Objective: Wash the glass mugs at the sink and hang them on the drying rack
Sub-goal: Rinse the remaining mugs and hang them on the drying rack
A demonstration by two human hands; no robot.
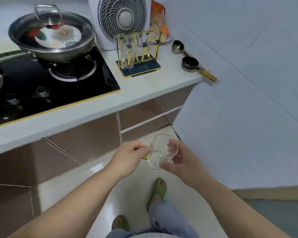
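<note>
I hold a clear glass mug (159,150) with a yellow handle over the floor, in front of the counter. My left hand (130,156) grips its handle. My right hand (180,159) cups the mug's body from the right. The mug lies tilted, its mouth facing up towards me. The drying rack (141,65), gold wire on a dark blue base, stands on the counter near the fan. One glass mug (126,52) hangs upside down on its left side. The sink is out of view.
A black gas hob (46,83) carries a steel wok with a glass lid (52,34). A white fan (122,18) stands behind the rack. Two small ladles (189,63) lie at the counter's right end beside the white tiled wall. Brown cabinet fronts run below the counter.
</note>
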